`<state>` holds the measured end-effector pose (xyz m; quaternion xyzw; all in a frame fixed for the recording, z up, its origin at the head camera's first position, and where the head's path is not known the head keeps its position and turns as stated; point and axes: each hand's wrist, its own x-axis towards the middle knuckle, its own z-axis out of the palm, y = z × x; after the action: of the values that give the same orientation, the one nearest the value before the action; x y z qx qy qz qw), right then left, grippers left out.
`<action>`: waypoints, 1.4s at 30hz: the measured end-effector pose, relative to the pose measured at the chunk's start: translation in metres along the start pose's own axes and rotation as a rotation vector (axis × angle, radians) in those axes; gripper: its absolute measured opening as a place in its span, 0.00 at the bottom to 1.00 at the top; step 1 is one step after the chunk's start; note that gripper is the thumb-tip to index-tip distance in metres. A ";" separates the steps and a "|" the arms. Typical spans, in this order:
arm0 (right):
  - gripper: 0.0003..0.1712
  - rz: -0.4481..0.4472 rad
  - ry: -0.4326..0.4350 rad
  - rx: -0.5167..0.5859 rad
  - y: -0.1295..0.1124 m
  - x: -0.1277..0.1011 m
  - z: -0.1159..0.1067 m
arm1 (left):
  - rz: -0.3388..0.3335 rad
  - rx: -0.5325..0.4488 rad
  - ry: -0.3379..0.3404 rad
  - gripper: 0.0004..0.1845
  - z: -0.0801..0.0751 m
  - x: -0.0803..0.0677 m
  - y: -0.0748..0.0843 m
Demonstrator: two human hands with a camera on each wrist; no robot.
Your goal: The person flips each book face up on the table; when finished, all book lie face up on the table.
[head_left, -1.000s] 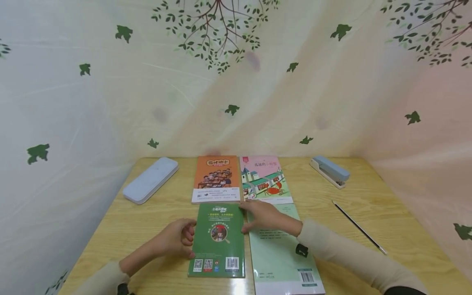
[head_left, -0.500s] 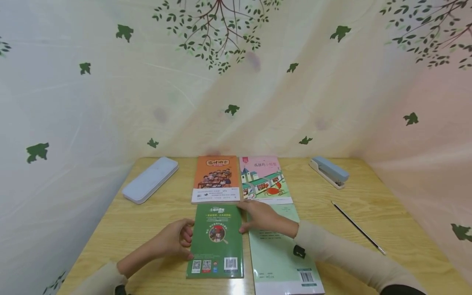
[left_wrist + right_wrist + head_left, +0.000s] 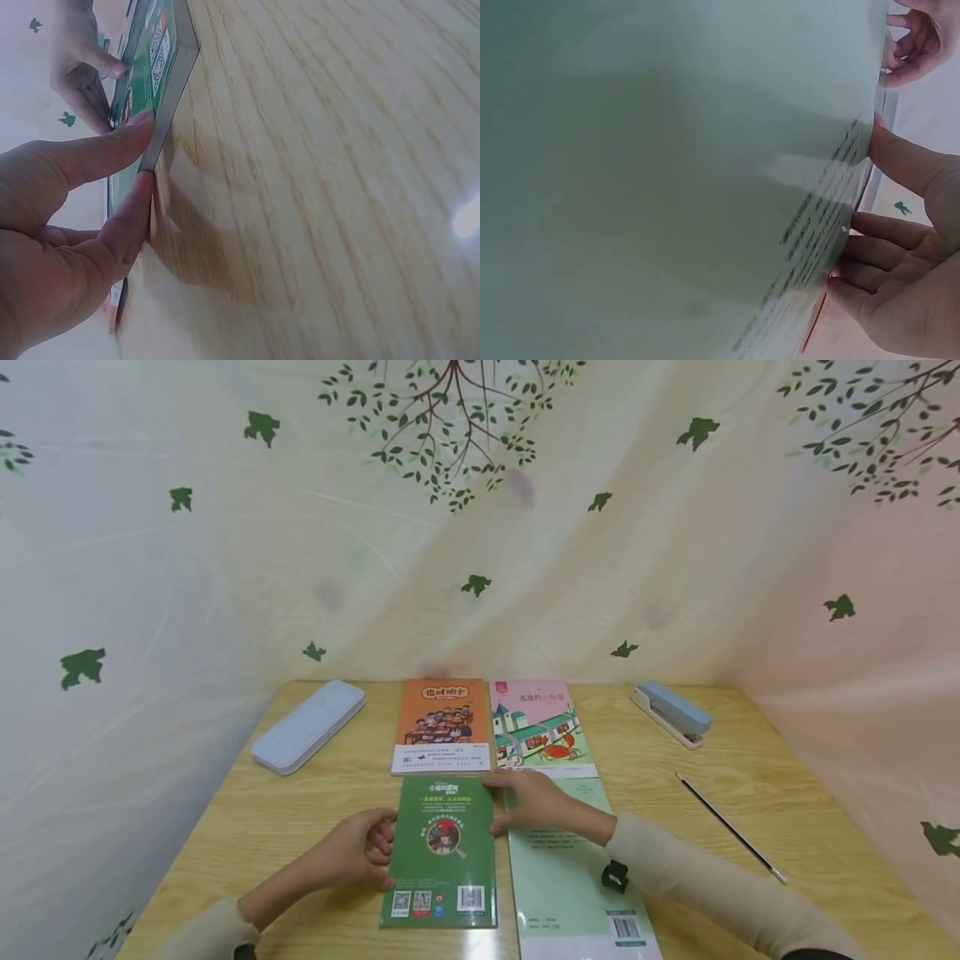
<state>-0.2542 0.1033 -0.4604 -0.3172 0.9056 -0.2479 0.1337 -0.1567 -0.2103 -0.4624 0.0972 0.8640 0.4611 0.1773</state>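
Observation:
A green book (image 3: 450,877) lies back cover up near the table's front, with my hands on its two long sides. At its left edge, my left hand (image 3: 341,852) holds it, the thumb on the cover's rim and curled fingers (image 3: 127,214) against its side. My right hand (image 3: 536,802) holds the opposite edge, thumb lower down and index finger at the top right corner. Under the right wrist lies a larger pale green book (image 3: 570,893), which fills most of the right wrist view.
Behind the green book lie an orange book (image 3: 442,718) and a pink book with a crab (image 3: 536,710), side by side. A pale blue case (image 3: 309,727) sits at the back left. A blue stapler (image 3: 671,714) and a thin dark pen (image 3: 727,827) are at the right.
The green book has shifted slightly left and toward the front, both hands moving along with it. The other books, case, stapler and pen stay where they were.

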 end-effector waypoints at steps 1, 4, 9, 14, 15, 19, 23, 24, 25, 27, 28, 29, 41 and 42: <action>0.49 -0.006 0.005 0.014 0.001 -0.001 0.000 | 0.004 0.003 -0.002 0.52 0.000 0.000 0.000; 0.47 -0.028 0.026 0.048 0.003 -0.003 -0.001 | 0.012 0.011 -0.004 0.52 0.000 0.001 -0.001; 0.47 -0.062 0.076 0.087 0.005 -0.007 -0.001 | 0.035 0.017 -0.002 0.53 0.001 0.001 -0.001; 0.46 -0.055 0.104 0.113 0.004 -0.011 -0.003 | 0.049 0.029 -0.002 0.53 0.001 0.000 0.001; 0.45 -0.054 0.108 0.117 0.003 -0.012 -0.004 | 0.050 0.032 -0.002 0.53 0.001 0.000 0.001; 0.43 -0.068 0.124 0.127 0.002 -0.014 -0.004 | 0.047 0.037 0.002 0.53 0.001 0.000 0.003; 0.41 -0.112 0.148 0.150 0.001 -0.015 -0.005 | 0.043 0.025 0.000 0.54 0.003 0.000 0.004; 0.41 -0.122 0.152 0.162 0.001 -0.016 -0.006 | 0.042 0.019 -0.001 0.54 0.003 0.001 0.004; 0.40 -0.132 0.156 0.169 0.001 -0.016 -0.006 | 0.041 0.015 -0.002 0.54 0.003 0.001 0.003; 0.40 -0.145 0.160 0.185 0.000 -0.017 -0.007 | 0.039 0.007 -0.003 0.54 0.004 0.002 0.003; 0.41 -0.147 0.160 0.194 0.000 -0.017 -0.008 | 0.037 0.004 -0.004 0.53 0.005 0.002 0.003; 0.41 -0.152 0.162 0.200 -0.001 -0.017 -0.009 | 0.035 0.001 -0.005 0.53 0.005 0.002 0.002; 0.43 -0.222 0.191 0.246 -0.008 -0.016 -0.016 | 0.026 -0.014 -0.010 0.52 0.009 0.005 0.005; 0.43 -0.225 0.193 0.248 -0.009 -0.016 -0.017 | 0.027 -0.012 -0.011 0.52 0.009 0.006 0.004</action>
<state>-0.2438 0.1137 -0.4401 -0.3722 0.8355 -0.4004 0.0557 -0.1584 -0.1993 -0.4643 0.1102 0.8588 0.4682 0.1762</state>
